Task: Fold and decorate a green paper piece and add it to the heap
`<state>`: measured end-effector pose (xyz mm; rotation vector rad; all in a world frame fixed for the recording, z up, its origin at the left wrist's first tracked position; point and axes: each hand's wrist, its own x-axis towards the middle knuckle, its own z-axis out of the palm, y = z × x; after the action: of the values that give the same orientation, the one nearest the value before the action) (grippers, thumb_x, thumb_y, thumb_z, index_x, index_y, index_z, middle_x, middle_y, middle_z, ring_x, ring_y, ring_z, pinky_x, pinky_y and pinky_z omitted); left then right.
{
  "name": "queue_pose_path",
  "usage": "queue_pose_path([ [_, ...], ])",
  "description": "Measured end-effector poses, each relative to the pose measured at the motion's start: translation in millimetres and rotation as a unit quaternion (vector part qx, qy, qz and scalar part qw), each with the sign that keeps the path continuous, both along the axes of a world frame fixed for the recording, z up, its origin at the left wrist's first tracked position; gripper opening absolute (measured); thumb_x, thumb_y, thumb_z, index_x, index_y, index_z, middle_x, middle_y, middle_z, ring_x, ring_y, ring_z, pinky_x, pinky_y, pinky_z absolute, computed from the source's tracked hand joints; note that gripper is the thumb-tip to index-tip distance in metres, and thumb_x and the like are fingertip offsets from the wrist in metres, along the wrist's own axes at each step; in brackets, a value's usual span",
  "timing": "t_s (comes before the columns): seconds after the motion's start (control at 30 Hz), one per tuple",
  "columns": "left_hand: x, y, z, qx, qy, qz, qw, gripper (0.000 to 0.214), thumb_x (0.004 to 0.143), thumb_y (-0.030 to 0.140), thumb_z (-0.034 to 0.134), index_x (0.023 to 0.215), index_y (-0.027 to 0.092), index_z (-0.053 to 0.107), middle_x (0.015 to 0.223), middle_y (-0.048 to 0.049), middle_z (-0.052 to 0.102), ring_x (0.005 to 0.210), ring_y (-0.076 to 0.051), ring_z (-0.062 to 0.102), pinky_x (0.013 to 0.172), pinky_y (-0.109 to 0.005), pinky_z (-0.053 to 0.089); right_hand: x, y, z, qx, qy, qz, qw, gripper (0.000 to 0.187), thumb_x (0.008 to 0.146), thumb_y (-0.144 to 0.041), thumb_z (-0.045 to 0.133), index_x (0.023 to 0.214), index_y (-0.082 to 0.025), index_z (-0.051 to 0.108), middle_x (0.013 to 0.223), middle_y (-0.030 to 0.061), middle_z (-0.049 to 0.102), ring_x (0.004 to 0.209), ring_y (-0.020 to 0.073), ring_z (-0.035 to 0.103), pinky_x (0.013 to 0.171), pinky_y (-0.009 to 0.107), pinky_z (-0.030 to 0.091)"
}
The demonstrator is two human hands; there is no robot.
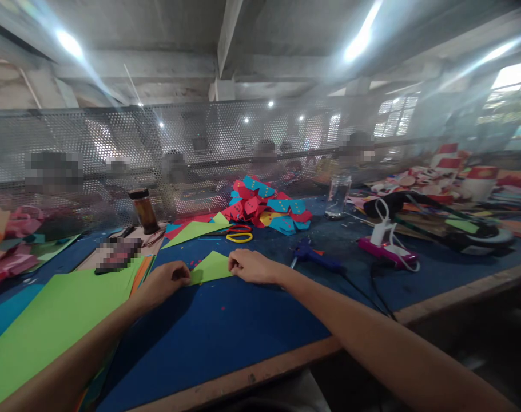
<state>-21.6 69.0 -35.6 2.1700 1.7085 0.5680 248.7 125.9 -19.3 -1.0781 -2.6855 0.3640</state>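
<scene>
Head view, forward and down over a blue-covered surface (226,337) with a bare wooden front edge.

Lying flat at centre, between both hands: a small green paper triangle (213,267), point turned away. Pinched at its near-left corner by the left grip (168,280), thumb and fingertips closed on the paper edge. Pressed at its right corner by the right grip (251,266), fingers curled shut over the paper, forearm reaching in from the lower right.

Just left of the left forearm: a stack of large green sheets (58,320), with orange edges showing beneath.

Beyond the hands: a larger green triangle (194,230), and beside it yellow- and red-handled scissors (238,233). Farther back: a heap of red and blue cut paper pieces (264,207).

To the right of the right hand: a blue glue gun (314,254) resting on the surface, cord trailing toward the front edge. Near it: a pink device with a white stand (386,243). Behind these: a clear glass jar (338,195).

Back left: a dark-lidded brown jar (143,210).

Across the rear: a perforated metal screen (200,143), with other people blurred behind it.
</scene>
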Motion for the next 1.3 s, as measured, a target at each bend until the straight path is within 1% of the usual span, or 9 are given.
queue_pose_path([
  [0.33, -1, 1, -1.8, 0.000, -0.004, -0.002, 1.000, 0.016, 0.078, 0.036, 0.055, 0.080, 0.022, 0.061, 0.075, 0.0003, 0.066, 0.072, -0.018, 0.058, 0.064, -0.026, 0.040, 15, 8, 1.7, -0.030, 0.001, -0.007, 1.000, 0.020, 0.080, -0.013, 0.051, 0.093, -0.018, 0.065, 0.097, 0.0049, 0.069, 0.081, 0.0160, 0.062, 0.063, 0.022, 0.040],
  [0.47, -1, 0, -1.9, 0.001, -0.006, -0.004, 1.000, 0.015, 0.078, 0.035, 0.055, 0.080, 0.021, 0.061, 0.076, -0.0002, 0.065, 0.072, -0.018, 0.058, 0.066, -0.027, 0.041, 17, 11, 0.9, -0.033, 0.003, -0.008, 0.999, 0.018, 0.080, -0.013, 0.053, 0.093, -0.018, 0.065, 0.095, 0.0042, 0.070, 0.080, 0.0154, 0.063, 0.062, 0.021, 0.040],
  [0.6, 4, -5, 0.3, 0.021, 0.001, -0.011, 1.000, 0.014, 0.079, 0.032, 0.053, 0.085, 0.022, 0.061, 0.082, -0.0007, 0.066, 0.077, -0.019, 0.059, 0.070, -0.028, 0.042, 14, 7, 0.0, -0.026, 0.006, -0.026, 0.999, 0.013, 0.081, -0.027, 0.060, 0.090, -0.019, 0.065, 0.093, 0.0036, 0.070, 0.079, 0.0160, 0.063, 0.060, 0.022, 0.039],
  [0.7, 9, -9, 1.5, 0.048, 0.007, -0.037, 0.998, 0.014, 0.080, 0.027, 0.051, 0.087, 0.022, 0.062, 0.090, -0.0024, 0.067, 0.083, -0.019, 0.059, 0.075, -0.028, 0.043, 11, 3, -0.8, -0.015, 0.011, -0.046, 0.999, 0.021, 0.081, -0.040, 0.063, 0.087, -0.020, 0.064, 0.091, 0.0034, 0.070, 0.080, 0.0174, 0.064, 0.059, 0.023, 0.037],
  [0.77, 10, -10, 1.3, 0.058, 0.005, -0.052, 0.997, 0.016, 0.081, 0.024, 0.049, 0.086, 0.022, 0.063, 0.091, -0.0030, 0.066, 0.085, -0.019, 0.060, 0.077, -0.028, 0.043, 9, 2, -1.4, -0.007, 0.013, -0.054, 0.998, 0.025, 0.080, -0.044, 0.063, 0.086, -0.020, 0.063, 0.092, 0.0038, 0.070, 0.082, 0.0182, 0.063, 0.060, 0.024, 0.036],
  [0.93, 3, -4, -1.5, 0.041, -0.006, -0.048, 0.998, 0.017, 0.078, 0.023, 0.051, 0.084, 0.023, 0.066, 0.088, -0.0015, 0.068, 0.083, -0.018, 0.061, 0.077, -0.029, 0.044, 9, 6, -1.3, -0.021, 0.008, -0.045, 0.999, 0.018, 0.078, -0.037, 0.065, 0.086, -0.020, 0.064, 0.091, 0.0030, 0.070, 0.081, 0.0177, 0.063, 0.059, 0.023, 0.036],
  [1.07, -7, 2, -1.5, -0.007, -0.026, -0.030, 0.999, 0.017, 0.075, 0.031, 0.055, 0.084, 0.021, 0.067, 0.086, -0.0022, 0.069, 0.082, -0.020, 0.062, 0.076, -0.030, 0.045, 14, 12, 1.6, -0.048, 0.003, -0.023, 0.999, 0.012, 0.077, -0.027, 0.062, 0.086, -0.019, 0.065, 0.090, 0.0024, 0.070, 0.078, 0.0167, 0.063, 0.059, 0.023, 0.037],
  [1.17, -11, 4, 0.1, -0.030, -0.034, -0.026, 0.999, 0.020, 0.073, 0.036, 0.058, 0.082, 0.020, 0.066, 0.080, -0.0024, 0.069, 0.078, -0.020, 0.062, 0.073, -0.030, 0.045, 19, 15, 4.9, -0.071, 0.001, -0.008, 0.997, 0.013, 0.076, -0.024, 0.062, 0.087, -0.018, 0.066, 0.088, 0.0033, 0.070, 0.078, 0.0170, 0.063, 0.059, 0.022, 0.038],
  [1.3, -15, 4, 2.9, -0.046, -0.040, -0.028, 0.998, 0.019, 0.072, 0.035, 0.058, 0.081, 0.021, 0.066, 0.078, -0.0009, 0.070, 0.077, -0.020, 0.063, 0.072, -0.030, 0.045, 25, 17, 9.1, -0.102, 0.005, 0.010, 0.995, 0.017, 0.077, -0.021, 0.062, 0.092, -0.016, 0.067, 0.089, 0.0044, 0.070, 0.078, 0.0168, 0.062, 0.061, 0.022, 0.040],
])
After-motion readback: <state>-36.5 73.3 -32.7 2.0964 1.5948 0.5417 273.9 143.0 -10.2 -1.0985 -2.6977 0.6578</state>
